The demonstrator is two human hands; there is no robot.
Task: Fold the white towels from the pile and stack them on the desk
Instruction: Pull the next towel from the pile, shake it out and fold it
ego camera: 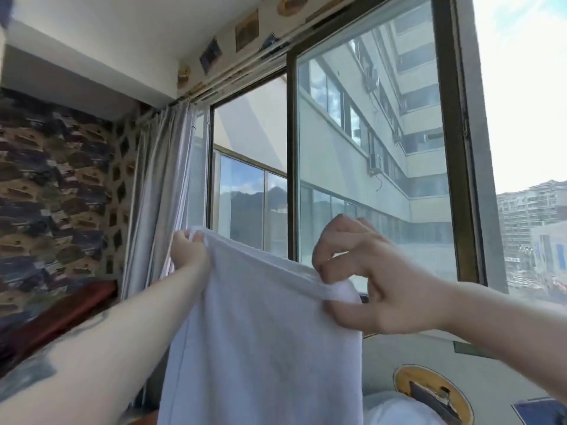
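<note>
A white towel (264, 342) hangs spread in the air in front of the window, held up by its two top corners. My left hand (190, 250) grips the upper left corner with curled fingers. My right hand (365, 280) pinches the upper right corner between thumb and forefinger, its other fingers lifted. The towel's lower part runs out of the bottom of the view. A bit of more white cloth (395, 409) shows at the bottom, right of the hanging towel. The desk is out of sight.
A large sliding window (368, 142) fills the middle, with a grey curtain (162, 185) at its left. A patterned wall (55, 185) lies to the left. Below the sill at right is a wall with a round picture (435, 394).
</note>
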